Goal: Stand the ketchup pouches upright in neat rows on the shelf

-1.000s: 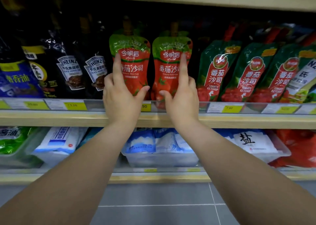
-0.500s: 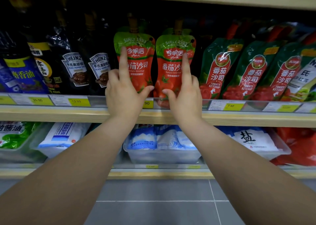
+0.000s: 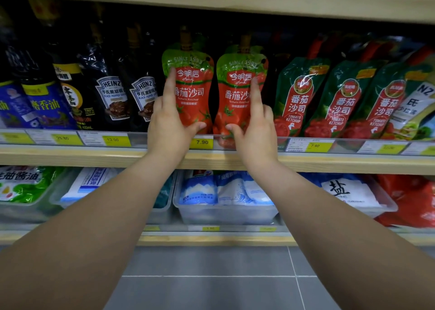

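Observation:
Two red ketchup pouches with green tops stand upright side by side on the wooden shelf (image 3: 94, 157). My left hand (image 3: 170, 127) grips the left ketchup pouch (image 3: 191, 90), forefinger up its left edge and thumb across its base. My right hand (image 3: 255, 130) grips the right ketchup pouch (image 3: 237, 93) the same way, forefinger along its right edge. More pouches of the same kind stand behind these two, mostly hidden.
Dark green ketchup pouches (image 3: 299, 100) lean in a row to the right. Black Heinz pepper sauce pouches (image 3: 113, 95) and dark bottles stand to the left. A clear rail with yellow price tags (image 3: 202, 142) fronts the shelf. Tubs of salt bags (image 3: 223, 199) sit on the shelf below.
Both hands have kept their hold on the two pouches. The pouches stand a little closer together and more upright, and the view has shifted slightly.

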`<control>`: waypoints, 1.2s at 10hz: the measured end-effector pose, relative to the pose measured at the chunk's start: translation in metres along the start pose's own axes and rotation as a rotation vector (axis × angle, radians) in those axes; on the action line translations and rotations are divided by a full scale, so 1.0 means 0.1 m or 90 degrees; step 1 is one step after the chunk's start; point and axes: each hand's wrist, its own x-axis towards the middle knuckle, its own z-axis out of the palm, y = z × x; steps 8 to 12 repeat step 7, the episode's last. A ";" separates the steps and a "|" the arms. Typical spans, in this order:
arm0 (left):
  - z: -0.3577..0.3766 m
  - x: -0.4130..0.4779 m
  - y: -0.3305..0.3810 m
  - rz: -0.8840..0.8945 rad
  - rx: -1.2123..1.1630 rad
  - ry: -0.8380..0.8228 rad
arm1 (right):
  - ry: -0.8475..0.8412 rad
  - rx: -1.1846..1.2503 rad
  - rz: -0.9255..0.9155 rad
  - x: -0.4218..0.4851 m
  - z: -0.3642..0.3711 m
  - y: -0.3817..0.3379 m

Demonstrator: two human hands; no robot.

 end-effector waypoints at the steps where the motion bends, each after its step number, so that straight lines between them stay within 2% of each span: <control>1: -0.02 0.01 0.00 -0.001 -0.002 -0.014 | 0.007 -0.014 0.003 0.00 0.00 0.00; 5: -0.09 -0.08 0.11 0.005 0.066 -0.002 | -0.050 0.018 0.006 0.02 -0.08 -0.03; 6: -0.14 -0.19 0.13 0.031 0.096 0.049 | -0.017 -0.007 -0.030 -0.10 -0.11 0.02; 7: -0.15 -0.39 0.12 0.091 0.076 0.064 | 0.032 -0.042 -0.124 -0.34 -0.16 0.09; 12: -0.15 -0.39 0.12 0.091 0.076 0.064 | 0.032 -0.042 -0.124 -0.34 -0.16 0.09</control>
